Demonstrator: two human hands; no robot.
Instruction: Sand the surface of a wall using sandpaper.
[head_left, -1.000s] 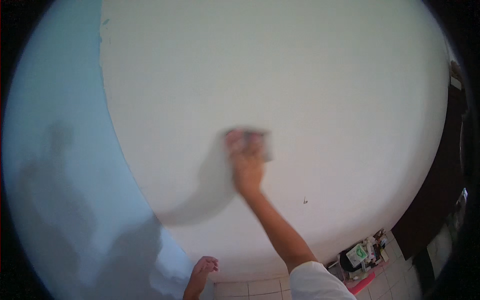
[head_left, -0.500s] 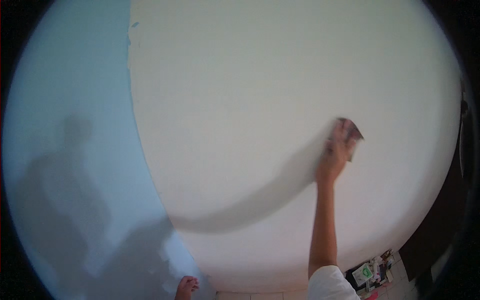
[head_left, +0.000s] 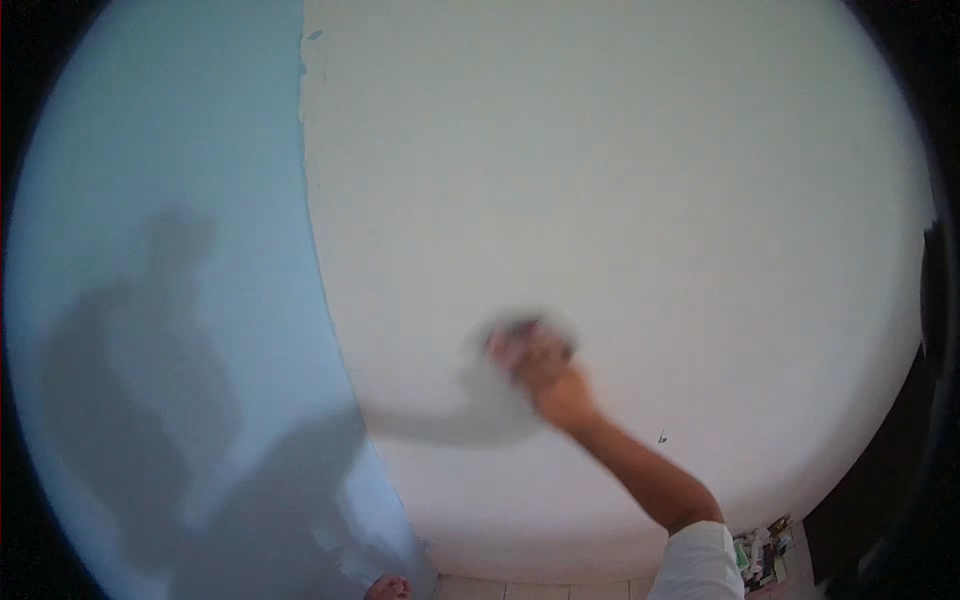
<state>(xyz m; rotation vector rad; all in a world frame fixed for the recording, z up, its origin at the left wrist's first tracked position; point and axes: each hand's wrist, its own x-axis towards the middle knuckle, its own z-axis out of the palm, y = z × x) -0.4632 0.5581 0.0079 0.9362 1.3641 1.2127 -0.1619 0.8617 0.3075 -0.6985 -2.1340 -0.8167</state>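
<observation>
My right hand (head_left: 545,370), blurred by motion, is closed on a dark reddish-brown sheet (head_left: 527,325) that looks like sandpaper. Its fingers press flat over the sheet against the cream wall (head_left: 620,220). The right forearm reaches up and to the left from a white sleeve. Low at the bottom edge, in front of the blue wall, my left hand (head_left: 388,588) shows only in part. Its fingers are curled in, and I see nothing in them.
A blue wall (head_left: 230,150) meets the cream one along a ragged line at the left, with my shadow across both. At the lower right, assorted items (head_left: 765,550) lie on the tiled floor (head_left: 540,591). A dark panel (head_left: 860,480) stands at the right edge.
My right hand has swept the sheet down and to the left across the cream wall. My left hand has dropped slightly lower in the view, which has shifted a little left.
</observation>
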